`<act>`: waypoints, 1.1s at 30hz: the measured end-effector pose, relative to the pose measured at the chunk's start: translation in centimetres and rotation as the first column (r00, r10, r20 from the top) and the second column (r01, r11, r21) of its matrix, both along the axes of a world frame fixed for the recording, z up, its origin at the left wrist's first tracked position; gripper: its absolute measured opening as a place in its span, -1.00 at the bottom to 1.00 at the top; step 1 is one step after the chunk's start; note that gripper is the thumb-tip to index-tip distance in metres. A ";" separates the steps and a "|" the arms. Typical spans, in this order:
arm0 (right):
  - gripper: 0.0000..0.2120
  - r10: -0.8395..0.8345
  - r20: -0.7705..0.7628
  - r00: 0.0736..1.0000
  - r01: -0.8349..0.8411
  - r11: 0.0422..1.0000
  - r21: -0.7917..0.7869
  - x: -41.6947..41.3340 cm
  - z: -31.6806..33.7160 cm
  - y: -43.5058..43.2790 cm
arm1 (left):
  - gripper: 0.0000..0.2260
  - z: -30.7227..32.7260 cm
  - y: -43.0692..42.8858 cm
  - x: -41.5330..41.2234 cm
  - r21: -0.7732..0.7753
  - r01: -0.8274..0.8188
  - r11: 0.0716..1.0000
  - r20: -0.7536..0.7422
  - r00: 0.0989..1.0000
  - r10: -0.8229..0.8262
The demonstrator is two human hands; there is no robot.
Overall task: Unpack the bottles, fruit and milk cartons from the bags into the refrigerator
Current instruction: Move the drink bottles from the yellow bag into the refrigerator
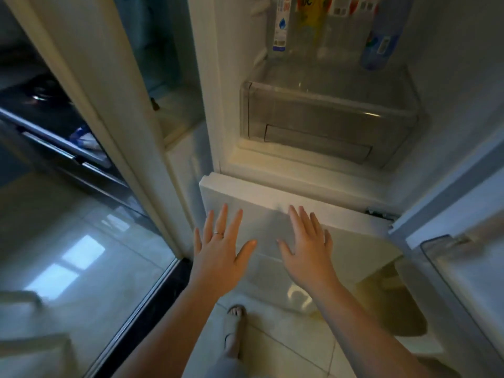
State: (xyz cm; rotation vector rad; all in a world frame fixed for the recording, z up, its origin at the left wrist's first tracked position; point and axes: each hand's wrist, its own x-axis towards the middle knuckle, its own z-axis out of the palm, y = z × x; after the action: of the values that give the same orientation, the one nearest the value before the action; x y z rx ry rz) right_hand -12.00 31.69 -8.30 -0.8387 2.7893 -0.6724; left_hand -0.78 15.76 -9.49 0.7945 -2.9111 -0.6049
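Observation:
The refrigerator's upper compartment stands open, with a clear crisper drawer (327,118) at its bottom. Above the drawer stand several bottles: a clear one with a white label (281,25), a yellow one (313,20) and a blue one (381,39). Below, the white lower freezer door (272,197) sits slightly ajar. My left hand (221,246) and my right hand (305,246) are both spread flat against that door's front, fingers apart, holding nothing. No bag, fruit or milk carton is in view.
The open upper door (463,268) with its clear shelf stands at the right. A glass sliding door frame (152,268) runs down the left, with a dark stove and drawers (54,110) behind it. My sandalled foot (234,331) rests on the tiled floor.

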 end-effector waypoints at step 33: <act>-0.37 0.196 0.166 0.966 -0.223 0.961 0.162 38.2 -3.4 25.9 | -0.33 -4.5 27.0 41.0 0.036 -0.176 0.984 0.197 0.966 0.166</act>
State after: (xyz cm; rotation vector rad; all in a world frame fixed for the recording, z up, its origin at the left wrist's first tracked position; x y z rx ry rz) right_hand 26.16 57.56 -11.74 -0.9863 2.5351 -0.4227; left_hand 40.25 42.76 -13.98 1.1599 -2.9622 -0.6228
